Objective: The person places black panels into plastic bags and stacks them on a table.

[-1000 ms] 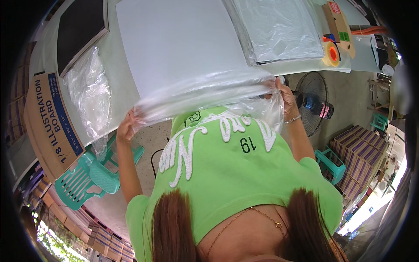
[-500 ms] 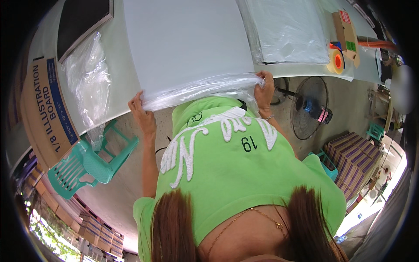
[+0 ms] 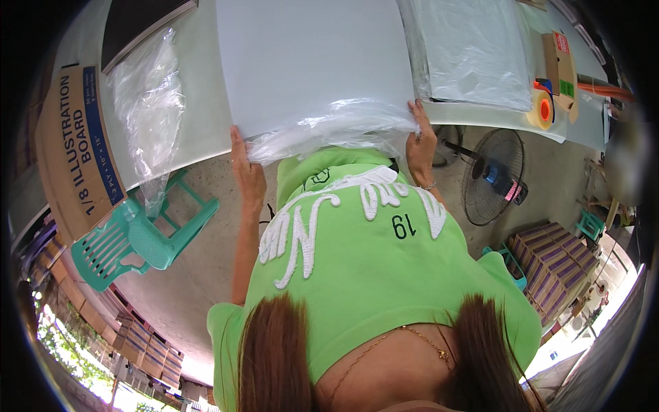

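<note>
Two hands (image 3: 248,175) (image 3: 421,150), grip unclear, flank clear plastic wrapping (image 3: 329,128) bunched at a white board's (image 3: 316,62) edge.

The table (image 3: 206,103) carried a white sheet (image 3: 316,62), crumpled clear plastic (image 3: 147,96), a plastic-wrapped stack (image 3: 473,55) and a tape roll (image 3: 542,110).

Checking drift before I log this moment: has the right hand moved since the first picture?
Yes. Judged against the black fan, the right hand has shifted left, away from it and closer to the large white sheet.
</note>
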Tool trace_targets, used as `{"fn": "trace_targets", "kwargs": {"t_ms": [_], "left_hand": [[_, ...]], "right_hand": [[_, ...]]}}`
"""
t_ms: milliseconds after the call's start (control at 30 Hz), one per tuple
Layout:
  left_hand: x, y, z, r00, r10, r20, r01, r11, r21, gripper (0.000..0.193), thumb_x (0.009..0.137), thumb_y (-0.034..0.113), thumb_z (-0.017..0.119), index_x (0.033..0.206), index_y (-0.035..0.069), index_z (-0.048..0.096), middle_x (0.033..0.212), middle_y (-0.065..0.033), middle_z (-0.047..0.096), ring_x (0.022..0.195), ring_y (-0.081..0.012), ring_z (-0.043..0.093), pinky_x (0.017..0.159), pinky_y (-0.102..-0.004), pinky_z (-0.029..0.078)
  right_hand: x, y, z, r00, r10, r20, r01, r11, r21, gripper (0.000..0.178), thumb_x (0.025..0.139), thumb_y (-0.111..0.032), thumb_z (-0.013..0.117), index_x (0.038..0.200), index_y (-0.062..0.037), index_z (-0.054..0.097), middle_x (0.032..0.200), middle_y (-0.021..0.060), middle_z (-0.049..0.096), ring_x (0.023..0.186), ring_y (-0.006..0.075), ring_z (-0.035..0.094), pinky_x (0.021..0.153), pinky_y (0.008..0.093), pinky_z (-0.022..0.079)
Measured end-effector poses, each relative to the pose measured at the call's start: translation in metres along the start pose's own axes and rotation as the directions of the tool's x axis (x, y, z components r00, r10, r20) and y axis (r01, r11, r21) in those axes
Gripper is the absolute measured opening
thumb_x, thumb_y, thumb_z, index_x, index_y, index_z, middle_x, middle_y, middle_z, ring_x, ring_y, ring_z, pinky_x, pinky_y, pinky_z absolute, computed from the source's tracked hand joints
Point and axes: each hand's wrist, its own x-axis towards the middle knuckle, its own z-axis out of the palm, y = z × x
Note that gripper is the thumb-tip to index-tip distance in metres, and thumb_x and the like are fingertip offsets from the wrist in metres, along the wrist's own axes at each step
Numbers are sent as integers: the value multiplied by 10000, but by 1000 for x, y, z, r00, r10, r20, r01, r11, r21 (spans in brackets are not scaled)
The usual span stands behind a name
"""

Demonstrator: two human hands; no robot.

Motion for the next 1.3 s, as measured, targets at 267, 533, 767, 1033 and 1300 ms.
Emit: {"fn": "trace_targets", "kwargs": {"t_ms": [267,533,767,1033,1300], "left_hand": [[-2,8,-7,983,-176,48,181,974,-139,580,782,-84,293,1361,-74,319,1431,-215,317,1318,-295,330,1066,-329,274],[5,35,-20,984,-60,-168,39,991,-128,664,620,-193,357,1220,12,553,1267,-159,516,1148,-241,509,955,-314,420],[27,53,-57,969,87,-231,-94,995,-19,554,612,-201,425,1033,44,687,1051,-98,620,1037,-195,578,916,-283,449],[88,108,-115,882,370,-292,-373,927,49,536,586,-199,396,956,49,692,1002,-82,636,980,-195,601,918,-304,454],[146,208,-208,701,335,-630,-656,650,-384,319,793,-72,475,1105,-61,541,1132,-216,564,1051,-287,570,973,-412,441]], "right_hand": [[4,-8,-3,998,61,20,-61,998,2,622,661,133,407,1243,-44,534,1334,186,459,1234,314,448,1026,326,334],[14,-33,-18,994,38,-98,-37,999,18,586,630,144,376,1133,-31,619,1215,149,578,1150,258,536,990,313,379],[37,-38,-38,974,-109,-200,130,987,97,571,578,195,373,1044,13,649,1123,133,623,1071,228,575,968,309,400],[106,-58,-72,893,-180,-413,261,954,147,405,650,166,449,987,26,624,965,86,638,958,178,584,888,266,427],[186,-148,-179,711,-336,-618,584,771,253,345,717,90,513,1052,73,597,1000,97,630,901,109,572,792,206,438]]}}
